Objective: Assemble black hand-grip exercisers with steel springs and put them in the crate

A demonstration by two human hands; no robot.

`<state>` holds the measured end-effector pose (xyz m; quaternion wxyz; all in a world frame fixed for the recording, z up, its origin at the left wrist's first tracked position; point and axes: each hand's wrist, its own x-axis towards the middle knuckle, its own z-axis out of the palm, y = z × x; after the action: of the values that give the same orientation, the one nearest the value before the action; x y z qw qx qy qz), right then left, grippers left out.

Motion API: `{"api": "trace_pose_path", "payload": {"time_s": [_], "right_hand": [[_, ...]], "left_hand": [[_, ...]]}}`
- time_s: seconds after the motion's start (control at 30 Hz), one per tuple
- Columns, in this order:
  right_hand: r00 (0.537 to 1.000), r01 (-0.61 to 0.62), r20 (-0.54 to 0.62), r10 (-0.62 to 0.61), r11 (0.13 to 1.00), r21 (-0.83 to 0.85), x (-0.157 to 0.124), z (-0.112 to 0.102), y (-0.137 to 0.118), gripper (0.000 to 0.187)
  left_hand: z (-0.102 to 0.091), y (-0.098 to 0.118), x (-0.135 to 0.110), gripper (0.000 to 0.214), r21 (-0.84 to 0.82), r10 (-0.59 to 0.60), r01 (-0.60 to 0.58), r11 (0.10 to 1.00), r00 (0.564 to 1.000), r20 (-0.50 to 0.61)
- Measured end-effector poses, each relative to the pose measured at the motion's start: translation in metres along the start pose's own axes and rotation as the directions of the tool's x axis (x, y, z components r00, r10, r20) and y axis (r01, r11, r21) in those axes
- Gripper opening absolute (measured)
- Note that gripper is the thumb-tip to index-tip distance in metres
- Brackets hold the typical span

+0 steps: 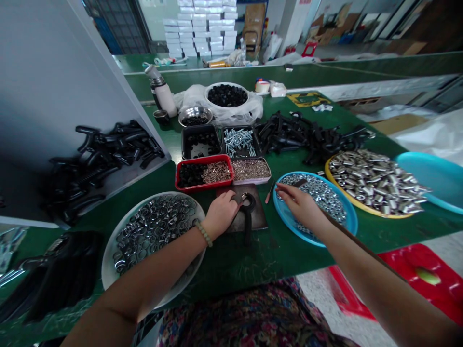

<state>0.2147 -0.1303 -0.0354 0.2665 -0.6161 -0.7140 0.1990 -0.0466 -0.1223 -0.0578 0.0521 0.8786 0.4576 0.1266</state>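
My left hand (221,212) is closed on a black handle-shaped part (248,212) that lies on a dark mat (258,219) at the middle of the green table. A metal ring sits at the part's top end. My right hand (300,202) reaches over the blue plate (349,226) of small silver nuts (323,193), fingers curled down into the nuts; whether it holds one is hidden. A white plate of metal rings (154,226) lies under my left forearm.
A red tray (202,173) with black caps and clips, a tray of small pins (251,169), trays of screws (238,140), a yellow plate of metal sleeves (376,180), piles of black handles (311,135), a bowl of black caps (227,95), a bottle (162,94), a red stool (415,279).
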Motion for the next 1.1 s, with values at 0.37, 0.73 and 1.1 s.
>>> {"api": "trace_pose_path", "payload": {"time_s": [0.37, 0.73, 1.1], "right_hand": [[0.998, -0.053, -0.017, 0.058, 0.718, -0.694, -0.057, -0.048, 0.072, 0.036], [0.992, -0.078, 0.073, 0.105, 0.950, -0.303, -0.062, -0.021, -0.010, 0.045], [0.991, 0.005, 0.130, 0.007, 0.996, -0.090, -0.038, 0.004, -0.052, 0.047]], "left_hand": [[-0.004, 0.006, -0.004, 0.028, 0.127, 0.022, -0.037, 0.991, 0.993, 0.120], [-0.009, 0.011, -0.024, 0.033, -0.144, -0.005, 0.023, 0.989, 0.992, 0.125], [0.001, 0.010, -0.026, 0.026, -0.170, -0.021, 0.035, 0.985, 0.996, 0.081]]}}
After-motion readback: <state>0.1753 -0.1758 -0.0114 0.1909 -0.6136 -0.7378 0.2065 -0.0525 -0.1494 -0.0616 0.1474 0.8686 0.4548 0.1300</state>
